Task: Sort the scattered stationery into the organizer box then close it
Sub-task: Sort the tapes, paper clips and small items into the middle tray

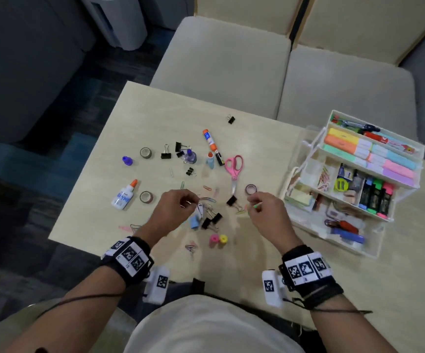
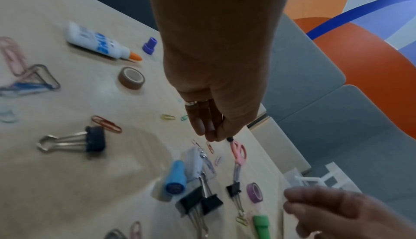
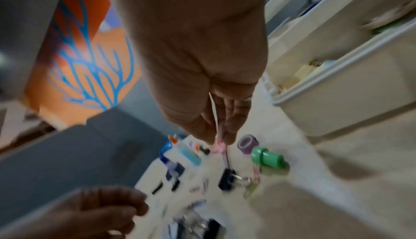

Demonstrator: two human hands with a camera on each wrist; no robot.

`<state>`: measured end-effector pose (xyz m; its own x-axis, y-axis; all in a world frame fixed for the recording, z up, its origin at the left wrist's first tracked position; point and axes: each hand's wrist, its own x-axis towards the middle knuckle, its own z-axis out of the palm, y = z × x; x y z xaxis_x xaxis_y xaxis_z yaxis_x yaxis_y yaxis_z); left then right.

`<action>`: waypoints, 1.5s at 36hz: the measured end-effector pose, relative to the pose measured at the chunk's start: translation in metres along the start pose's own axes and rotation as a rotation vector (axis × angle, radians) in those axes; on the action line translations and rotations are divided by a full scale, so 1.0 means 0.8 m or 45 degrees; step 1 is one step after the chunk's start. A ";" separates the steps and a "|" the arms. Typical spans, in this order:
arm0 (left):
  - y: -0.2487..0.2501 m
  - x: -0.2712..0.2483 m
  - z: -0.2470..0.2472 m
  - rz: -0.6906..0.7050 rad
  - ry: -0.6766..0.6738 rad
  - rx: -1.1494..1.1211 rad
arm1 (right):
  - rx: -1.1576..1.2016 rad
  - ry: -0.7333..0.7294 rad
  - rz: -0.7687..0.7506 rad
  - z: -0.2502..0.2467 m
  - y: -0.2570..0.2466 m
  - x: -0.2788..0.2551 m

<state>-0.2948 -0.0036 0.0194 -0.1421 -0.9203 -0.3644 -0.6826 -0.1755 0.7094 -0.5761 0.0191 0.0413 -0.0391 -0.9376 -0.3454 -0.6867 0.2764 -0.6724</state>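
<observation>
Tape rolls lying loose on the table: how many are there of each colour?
Grey-green tape roll: 1
Brown tape roll: 1
Purple tape roll: 1
Total: 3

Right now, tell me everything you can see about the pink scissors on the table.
The pink scissors lie flat on the pale wooden table, blades shut. The two loop handles look like pink plastic and point away from the person; the short metal blades point back toward the hands, their tip close to a black binder clip. A purple tape roll sits just right of the blades. Neither hand touches the scissors.
</observation>
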 end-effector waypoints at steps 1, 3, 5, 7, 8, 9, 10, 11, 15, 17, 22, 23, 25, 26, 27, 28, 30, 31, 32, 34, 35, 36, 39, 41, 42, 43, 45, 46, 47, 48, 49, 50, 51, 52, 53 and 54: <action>-0.006 -0.002 -0.004 0.003 -0.004 0.010 | -0.104 -0.039 0.024 0.011 -0.001 0.003; -0.018 -0.004 -0.013 -0.015 -0.021 0.003 | -0.226 -0.091 0.123 0.029 -0.005 0.008; -0.029 -0.006 -0.020 -0.041 -0.046 -0.018 | -0.300 -0.116 0.215 0.042 -0.009 0.012; -0.039 -0.006 -0.026 -0.059 -0.063 -0.032 | -0.363 -0.119 0.279 0.054 -0.010 0.014; -0.044 -0.007 -0.030 -0.063 -0.071 -0.039 | -0.375 -0.110 0.297 0.059 -0.010 0.014; -0.048 -0.007 -0.033 -0.065 -0.077 -0.048 | -0.380 -0.097 0.317 0.064 -0.010 0.014; -0.054 -0.007 -0.036 -0.066 -0.078 -0.058 | -0.379 -0.071 0.329 0.068 -0.007 0.015; -0.058 -0.008 -0.039 -0.068 -0.082 -0.070 | -0.373 -0.048 0.341 0.071 -0.006 0.015; -0.077 -0.006 -0.049 -0.068 -0.114 -0.052 | -0.383 0.020 0.359 0.081 0.000 0.021; -0.085 -0.004 -0.052 -0.072 -0.131 -0.069 | -0.388 0.055 0.380 0.083 0.002 0.022; -0.093 0.006 -0.055 -0.044 -0.154 -0.053 | -0.353 0.122 0.358 0.091 0.005 0.011; -0.091 0.010 -0.055 -0.025 -0.165 -0.026 | -0.339 0.132 0.353 0.093 0.006 0.007; -0.084 0.018 -0.054 0.032 -0.184 0.060 | -0.306 0.149 0.350 0.096 0.013 0.003; -0.079 0.024 -0.052 0.067 -0.202 0.097 | -0.287 0.159 0.349 0.098 0.017 0.001; -0.073 0.031 -0.049 0.107 -0.224 0.126 | -0.273 0.164 0.348 0.099 0.019 -0.001; -0.068 0.039 -0.044 0.152 -0.244 0.154 | -0.269 0.166 0.342 0.100 0.021 -0.002; -0.056 0.055 -0.031 0.245 -0.260 0.236 | -0.267 0.158 0.334 0.103 0.024 -0.006; -0.051 0.062 -0.024 0.304 -0.257 0.290 | -0.263 0.156 0.334 0.104 0.024 -0.008; -0.045 0.069 -0.016 0.367 -0.256 0.349 | -0.259 0.160 0.327 0.105 0.025 -0.010; -0.034 0.080 -0.005 0.468 -0.270 0.460 | -0.244 0.176 0.308 0.107 0.025 -0.011; -0.030 0.085 -0.001 0.502 -0.285 0.515 | -0.233 0.183 0.302 0.108 0.025 -0.011; -0.026 0.090 0.003 0.530 -0.302 0.572 | -0.215 0.188 0.301 0.110 0.026 -0.010; -0.017 0.104 0.009 0.573 -0.336 0.714 | -0.147 0.201 0.289 0.112 0.027 -0.008; -0.013 0.111 0.010 0.582 -0.373 0.757 | -0.096 0.222 0.296 0.113 0.026 -0.006; -0.011 0.115 0.010 0.586 -0.396 0.774 | -0.079 0.232 0.306 0.113 0.025 -0.005; -0.010 0.118 0.010 0.586 -0.420 0.786 | -0.071 0.241 0.317 0.113 0.025 -0.004; -0.007 0.123 0.009 0.588 -0.450 0.807 | -0.067 0.260 0.326 0.113 0.027 -0.003; -0.006 0.125 0.009 0.591 -0.453 0.821 | -0.066 0.271 0.329 0.113 0.029 -0.003; -0.006 0.126 0.010 0.594 -0.454 0.837 | -0.059 0.279 0.335 0.113 0.030 -0.003; -0.007 0.127 0.010 0.601 -0.449 0.847 | -0.047 0.283 0.346 0.113 0.031 -0.003; -0.008 0.128 0.011 0.608 -0.442 0.849 | -0.035 0.285 0.356 0.114 0.032 -0.003; -0.010 0.129 0.013 0.610 -0.430 0.846 | -0.025 0.289 0.364 0.114 0.032 -0.002; -0.011 0.130 0.014 0.607 -0.419 0.844 | -0.012 0.291 0.373 0.114 0.032 -0.001; -0.013 0.130 0.015 0.603 -0.405 0.836 | 0.003 0.291 0.387 0.114 0.031 0.001; -0.014 0.130 0.016 0.596 -0.395 0.827 | 0.012 0.285 0.402 0.114 0.028 0.002; -0.015 0.131 0.017 0.594 -0.386 0.821 | 0.009 0.271 0.414 0.114 0.026 0.003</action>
<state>-0.3113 -0.0928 -0.0353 -0.6332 -0.6996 -0.3312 -0.7684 0.5164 0.3781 -0.5242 0.0419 -0.0330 -0.4039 -0.8235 -0.3983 -0.6086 0.5670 -0.5551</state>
